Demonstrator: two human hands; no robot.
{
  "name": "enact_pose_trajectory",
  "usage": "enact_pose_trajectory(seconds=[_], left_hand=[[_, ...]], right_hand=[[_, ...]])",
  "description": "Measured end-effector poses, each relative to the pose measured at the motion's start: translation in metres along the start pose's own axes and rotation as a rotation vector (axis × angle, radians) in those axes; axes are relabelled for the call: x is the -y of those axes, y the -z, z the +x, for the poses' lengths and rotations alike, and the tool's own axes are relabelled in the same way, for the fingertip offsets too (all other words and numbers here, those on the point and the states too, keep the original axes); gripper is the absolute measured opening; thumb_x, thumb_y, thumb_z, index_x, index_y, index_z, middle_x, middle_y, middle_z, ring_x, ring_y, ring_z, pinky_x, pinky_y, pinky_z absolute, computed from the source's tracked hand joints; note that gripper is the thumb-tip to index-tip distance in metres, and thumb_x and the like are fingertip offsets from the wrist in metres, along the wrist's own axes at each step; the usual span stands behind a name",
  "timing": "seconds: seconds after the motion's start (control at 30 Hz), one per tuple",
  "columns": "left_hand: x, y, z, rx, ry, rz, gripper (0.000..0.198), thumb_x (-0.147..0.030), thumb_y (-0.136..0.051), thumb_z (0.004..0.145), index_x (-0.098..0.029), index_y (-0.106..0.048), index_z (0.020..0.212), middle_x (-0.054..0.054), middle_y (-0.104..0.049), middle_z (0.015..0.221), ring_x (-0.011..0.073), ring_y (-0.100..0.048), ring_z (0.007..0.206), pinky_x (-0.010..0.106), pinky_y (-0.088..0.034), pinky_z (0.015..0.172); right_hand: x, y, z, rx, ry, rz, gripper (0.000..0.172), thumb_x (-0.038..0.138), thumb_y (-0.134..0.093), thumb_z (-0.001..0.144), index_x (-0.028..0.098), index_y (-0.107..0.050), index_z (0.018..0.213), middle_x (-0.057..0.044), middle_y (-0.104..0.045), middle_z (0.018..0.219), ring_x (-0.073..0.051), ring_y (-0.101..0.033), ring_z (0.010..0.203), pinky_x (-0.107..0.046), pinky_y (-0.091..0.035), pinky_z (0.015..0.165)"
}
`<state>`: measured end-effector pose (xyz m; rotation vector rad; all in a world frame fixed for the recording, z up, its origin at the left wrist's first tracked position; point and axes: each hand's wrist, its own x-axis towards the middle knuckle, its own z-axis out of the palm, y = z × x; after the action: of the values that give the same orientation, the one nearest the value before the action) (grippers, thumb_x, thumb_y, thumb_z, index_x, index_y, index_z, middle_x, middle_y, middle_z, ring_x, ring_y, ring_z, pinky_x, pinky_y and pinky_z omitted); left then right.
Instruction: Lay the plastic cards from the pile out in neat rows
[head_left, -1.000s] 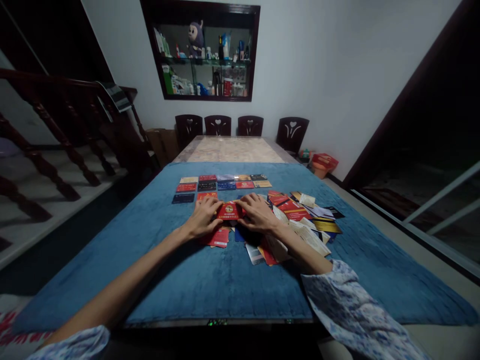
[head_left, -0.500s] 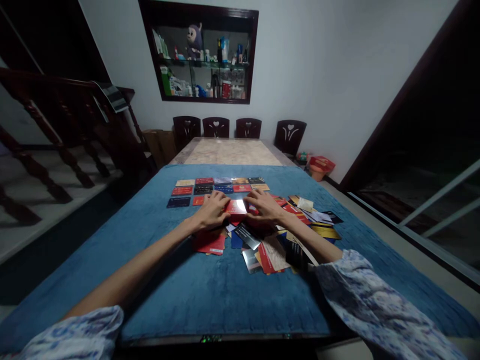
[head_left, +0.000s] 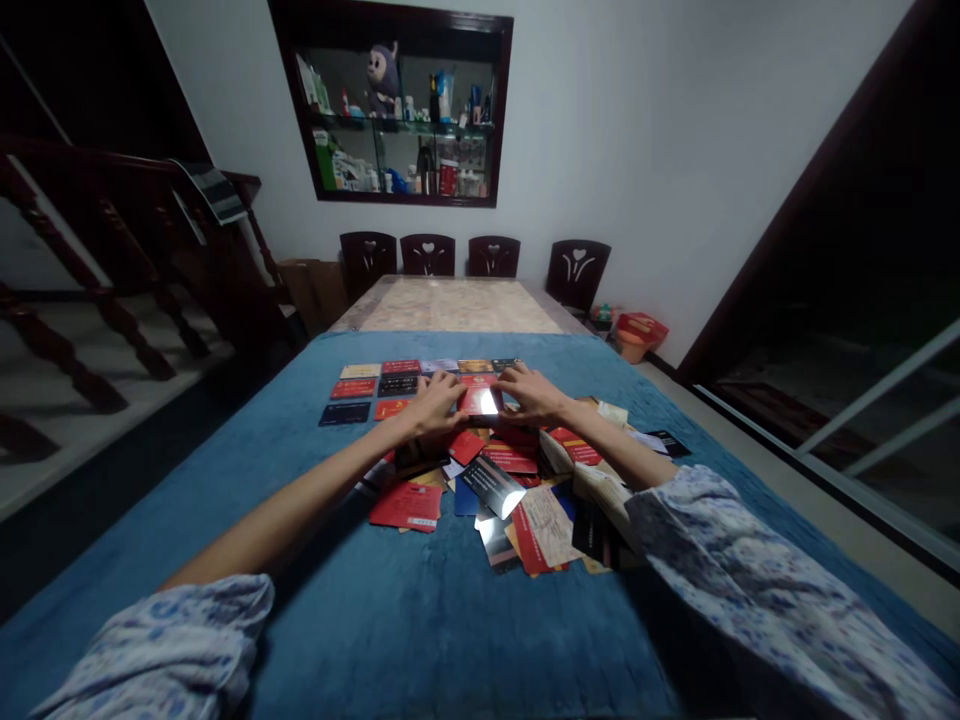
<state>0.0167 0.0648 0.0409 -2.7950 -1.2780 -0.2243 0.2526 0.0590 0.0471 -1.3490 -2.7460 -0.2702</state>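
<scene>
Two bare hands on one red card [head_left: 475, 388], near the centre of the frame: left hand [head_left: 436, 404] pinches its left end, right hand [head_left: 531, 397] its right end, fingers curled, narrow grip on both. Bright glare sits on the card's lower right corner. Directly above and left of the hands, neat rows of cards on the blue cloth [head_left: 465, 640]: top row reads cream card [head_left: 361, 371], red, pale, gold, black; the bottom row has a dark navy card [head_left: 345, 413] at its left end. Part of the rows is hidden by the hands. Below and right of centre, a loose overlapping pile, including a black card [head_left: 489, 484] with glare at its lower right end. Another red card [head_left: 405, 504] lies at the pile's lower left. Bare tabletop [head_left: 457, 303] beyond the cloth, dark chairs [head_left: 427, 256] behind, wall cabinet [head_left: 397, 195] at upper centre-left.
</scene>
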Motion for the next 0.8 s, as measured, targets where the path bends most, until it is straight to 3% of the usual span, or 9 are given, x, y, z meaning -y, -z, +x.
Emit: enact_pose_trajectory(seconds=[0.27,0.6,0.8], left_hand=[[0.005,-0.005,0.03,0.016,0.046,-0.008,0.045,-0.036,-0.06,0.089,-0.021,-0.056,0.131,0.016,-0.054,0.133,0.0362,-0.041,0.126,0.056,-0.039,0.098],[0.017,-0.017,0.062,0.033,0.1,-0.003,0.04,-0.032,-0.058,0.086,-0.022,-0.061,0.125,0.015,-0.054,0.134,0.0371,-0.04,0.128,0.057,-0.037,0.098],[0.018,-0.02,0.077,0.064,0.129,0.055,0.038,-0.027,-0.057,0.085,-0.017,-0.062,0.122,0.018,-0.055,0.133,0.0389,-0.039,0.129,0.058,-0.037,0.099]], right_hand=[[-0.019,0.004,0.021,0.092,-0.047,-0.044,0.041,0.042,-0.066,0.084,0.018,-0.064,0.117,-0.016,-0.057,0.123,-0.03,-0.045,0.112,-0.034,-0.039,0.081],[-0.04,-0.004,0.048,0.187,-0.098,-0.03,0.035,0.035,-0.065,0.086,0.02,-0.066,0.118,-0.016,-0.056,0.128,-0.032,-0.045,0.117,-0.034,-0.042,0.081],[-0.044,-0.005,0.06,0.247,-0.15,-0.025,0.04,0.036,-0.063,0.086,0.021,-0.064,0.124,-0.017,-0.056,0.13,-0.033,-0.045,0.12,-0.036,-0.042,0.083]])
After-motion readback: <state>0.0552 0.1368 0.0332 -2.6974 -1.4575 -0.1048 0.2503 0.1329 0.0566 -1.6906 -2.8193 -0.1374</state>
